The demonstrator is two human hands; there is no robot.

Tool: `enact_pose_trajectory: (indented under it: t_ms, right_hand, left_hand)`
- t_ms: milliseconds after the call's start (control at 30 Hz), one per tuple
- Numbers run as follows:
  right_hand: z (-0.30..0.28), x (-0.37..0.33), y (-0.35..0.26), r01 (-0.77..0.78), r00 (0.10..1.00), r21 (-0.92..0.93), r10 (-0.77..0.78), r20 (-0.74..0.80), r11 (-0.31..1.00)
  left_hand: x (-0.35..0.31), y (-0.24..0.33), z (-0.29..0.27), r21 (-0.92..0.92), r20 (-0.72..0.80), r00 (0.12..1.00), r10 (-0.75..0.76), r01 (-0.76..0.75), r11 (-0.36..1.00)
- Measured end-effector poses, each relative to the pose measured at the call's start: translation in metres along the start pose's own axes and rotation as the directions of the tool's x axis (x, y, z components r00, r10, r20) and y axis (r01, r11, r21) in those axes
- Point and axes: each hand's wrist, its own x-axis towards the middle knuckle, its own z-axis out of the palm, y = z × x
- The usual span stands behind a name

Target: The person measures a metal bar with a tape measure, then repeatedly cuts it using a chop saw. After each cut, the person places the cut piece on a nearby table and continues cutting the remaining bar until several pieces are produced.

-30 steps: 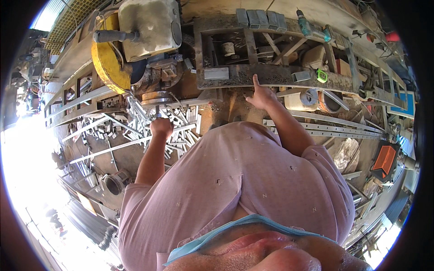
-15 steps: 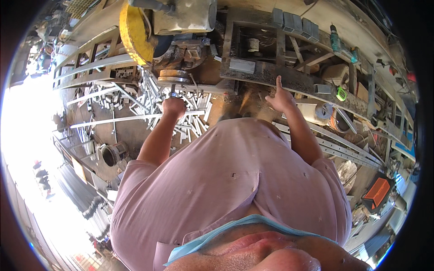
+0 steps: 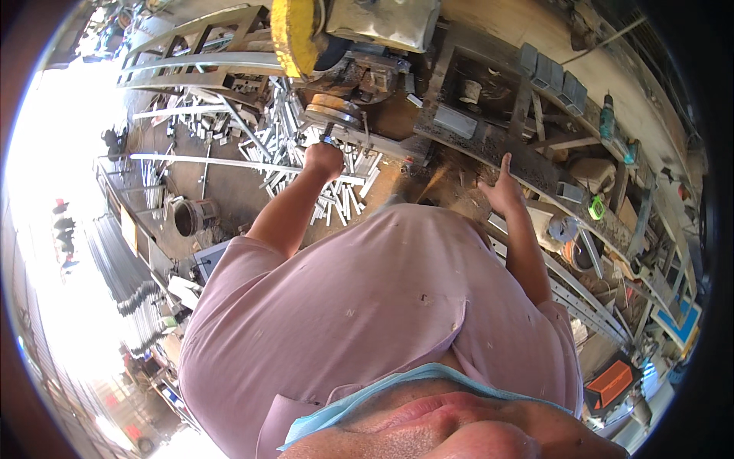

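My left hand (image 3: 325, 161) is closed round the crank handle (image 3: 329, 135), below the round rusty part (image 3: 332, 111) of a cut-off saw's clamp. The saw's yellow blade guard (image 3: 293, 38) and part of its dark disc stand above. My right hand (image 3: 505, 193) is by the near edge of the dark steel bench frame (image 3: 489, 141), thumb and a finger spread, with nothing visible in it. A short grey rectangular tube (image 3: 456, 121) lies on the frame beyond that hand, and a smaller tube piece (image 3: 569, 191) sits to its right.
Cut metal offcuts (image 3: 336, 200) are heaped on the floor at left, near a bucket (image 3: 195, 217). Several short tubes (image 3: 552, 78) stand in a row at the back. A green drill (image 3: 607, 118) and a green tape measure (image 3: 595, 206) lie at right. Long perforated rails (image 3: 585, 306) rest beside me.
The whole view has turned, so bench and saw appear farther right. My left hand is still on the crank handle, and my right hand keeps its spread shape at the frame's edge.
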Motion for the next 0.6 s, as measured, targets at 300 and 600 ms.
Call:
enact_pose_trajectory:
  t_ms: [300, 600]
  right_hand:
    - [0.002, -0.001, -0.001, 0.029, 0.999, -0.017, -0.030, -0.029, 0.999]
    - [0.003, 0.000, 0.001, 0.044, 0.998, -0.029, -0.045, -0.036, 0.999]
  left_hand:
    - [0.004, 0.000, 0.004, -0.043, 0.003, 1.000, -0.023, 0.023, 0.999]
    - [-0.004, 0.003, -0.007, -0.027, 0.061, 0.998, -0.016, 0.018, 0.999]
